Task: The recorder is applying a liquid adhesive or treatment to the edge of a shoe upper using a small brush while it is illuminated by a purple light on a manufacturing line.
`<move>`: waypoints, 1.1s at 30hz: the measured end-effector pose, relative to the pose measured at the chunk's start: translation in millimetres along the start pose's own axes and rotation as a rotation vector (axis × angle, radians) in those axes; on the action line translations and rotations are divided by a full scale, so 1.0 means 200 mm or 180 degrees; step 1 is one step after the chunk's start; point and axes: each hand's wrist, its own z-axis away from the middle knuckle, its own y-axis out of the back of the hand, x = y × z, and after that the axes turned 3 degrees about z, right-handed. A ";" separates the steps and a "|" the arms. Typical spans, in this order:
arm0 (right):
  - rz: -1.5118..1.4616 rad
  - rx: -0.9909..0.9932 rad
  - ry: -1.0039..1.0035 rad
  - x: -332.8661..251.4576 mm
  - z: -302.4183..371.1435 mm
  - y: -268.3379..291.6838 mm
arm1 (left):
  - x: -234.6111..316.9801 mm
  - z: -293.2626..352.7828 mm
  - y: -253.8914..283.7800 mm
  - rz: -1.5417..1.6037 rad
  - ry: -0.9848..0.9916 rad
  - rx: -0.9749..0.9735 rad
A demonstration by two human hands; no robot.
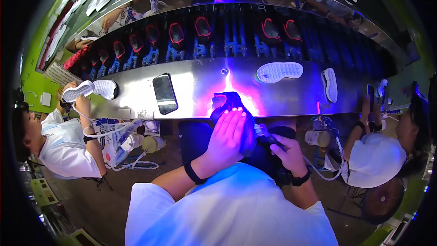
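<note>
A dark shoe upper (248, 132) stands over the table's near edge, lit purple and pink by a strong light. My left hand (227, 132) holds it, the fingers laid together across its side and the thumb hidden. In my right hand (290, 154) is a brush (263, 130) with a dark handle, gripped between thumb and fingers. Its pale bristle end points at the upper's right side; whether they touch I cannot tell. The inside of the upper is mostly hidden.
On the metal table (191, 75) lie a phone (165, 93), a white sole (279, 72) and another sole (330, 85). Behind runs a rack (234, 32) carrying several dark uppers outlined in red. A co-worker (68, 146) sits left, holding soles; another (378, 155) sits right.
</note>
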 end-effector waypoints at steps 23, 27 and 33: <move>0.2073 0.0954 0.0730 -0.43 -0.12 0.24 | -0.08 -0.57 -0.07 0.0376 0.0368 0.0027; 0.2371 0.0916 0.1007 -0.47 -0.28 0.27 | -0.17 -0.65 -0.03 0.0413 0.0541 -0.0334; 0.2261 0.1102 0.1454 -0.28 -0.47 0.22 | -0.38 -0.61 0.02 -0.0417 0.0234 -0.0804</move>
